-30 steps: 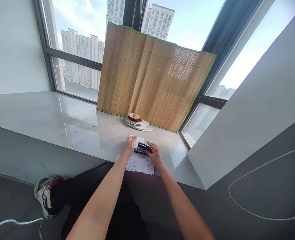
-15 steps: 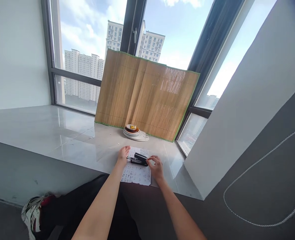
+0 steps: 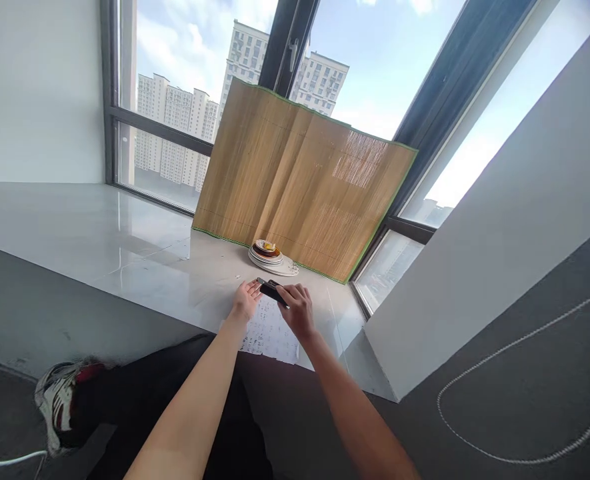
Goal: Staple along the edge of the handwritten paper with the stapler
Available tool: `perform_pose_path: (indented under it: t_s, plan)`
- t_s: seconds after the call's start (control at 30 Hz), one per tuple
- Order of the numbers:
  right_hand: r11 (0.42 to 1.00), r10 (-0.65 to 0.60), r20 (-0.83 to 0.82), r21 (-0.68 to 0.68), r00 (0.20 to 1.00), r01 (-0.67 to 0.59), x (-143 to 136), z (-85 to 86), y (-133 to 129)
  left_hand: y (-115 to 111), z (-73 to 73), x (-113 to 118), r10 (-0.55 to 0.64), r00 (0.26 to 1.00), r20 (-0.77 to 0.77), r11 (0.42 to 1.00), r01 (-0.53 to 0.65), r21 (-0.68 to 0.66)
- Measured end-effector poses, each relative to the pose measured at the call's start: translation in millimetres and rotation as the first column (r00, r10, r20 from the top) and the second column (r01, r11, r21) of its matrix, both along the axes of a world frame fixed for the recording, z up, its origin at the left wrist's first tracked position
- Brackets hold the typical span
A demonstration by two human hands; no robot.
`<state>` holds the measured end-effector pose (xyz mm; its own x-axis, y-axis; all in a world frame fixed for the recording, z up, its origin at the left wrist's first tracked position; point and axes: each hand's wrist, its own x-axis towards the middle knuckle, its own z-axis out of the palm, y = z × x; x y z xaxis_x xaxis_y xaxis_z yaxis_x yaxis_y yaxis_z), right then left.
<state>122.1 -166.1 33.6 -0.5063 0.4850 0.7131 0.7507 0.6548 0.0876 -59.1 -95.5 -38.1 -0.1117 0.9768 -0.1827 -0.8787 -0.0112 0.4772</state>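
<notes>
In my right hand (image 3: 299,308) is a black stapler (image 3: 271,291), gripped at its right end with the fingers over it and raised a little above the paper. A small metal part shows at the stapler's left end. My left hand (image 3: 247,299) is open beside that end, palm turned up and fingers stretched out. Whether its fingertips touch the stapler I cannot tell. Below both hands a white sheet of paper (image 3: 271,337) with rows of dark handwritten marks lies on the pale glossy window ledge (image 3: 209,280).
A stack of plates (image 3: 269,257) stands behind my hands, with something yellow on top. A bamboo mat (image 3: 299,180) with green edging leans against the window (image 3: 175,40). To the right are a white wall edge (image 3: 455,253) and a hanging cord (image 3: 475,373).
My right hand has picked the stapler up off the paper and closed around its right end. The stapler's parts are folded closer together. My left hand has opened palm up; the view has shifted.
</notes>
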Motion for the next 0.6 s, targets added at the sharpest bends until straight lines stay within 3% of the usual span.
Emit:
perform_pose_path:
  t_s: [0.1, 0.2, 0.27, 0.33, 0.43, 0.5, 0.6]
  plan:
    - [0.989, 0.061, 0.287, 0.113, 0.956, -0.097, -12.9, 6.2, -0.9, -4.6, 6.5, -0.4, -0.05, 0.989, 0.141, 0.996, 0.039, 0.081]
    - [0.983, 0.095, 0.364, 0.113, 0.926, -0.145, -20.4, 0.4, 4.7, -8.1, 10.5, -1.6, -0.094, 0.973, 0.213, 0.991, 0.07, 0.117]
    - [0.991, 0.071, 0.251, 0.092, 0.965, -0.097, -20.5, -5.9, 5.7, -9.4, 11.3, -2.9, -0.106, 0.964, 0.243, 0.992, 0.085, 0.098]
    - [0.998, -0.039, -0.052, 0.044, 0.998, 0.042, -16.9, -14.4, 3.0, -10.4, 11.6, -4.1, -0.091, 0.957, 0.274, 0.994, 0.073, 0.078]
    - [0.972, -0.223, -0.475, -0.171, 0.851, 0.159, -7.4, -34.2, -4.1, -11.8, 12.6, -4.5, -0.045, 0.954, 0.295, 0.995, 0.018, 0.094]
    - [0.942, -0.277, -0.548, -0.317, 0.789, 0.111, -0.7, -50.2, -7.8, -12.7, 13.4, -4.0, -0.028, 0.961, 0.276, 0.993, -0.005, 0.119]
    - [0.884, -0.319, -0.523, -0.465, 0.79, 0.05, 5.5, -65.7, -10.6, -14.0, 14.5, -3.3, -0.026, 0.979, 0.2, 0.989, -0.004, 0.148]
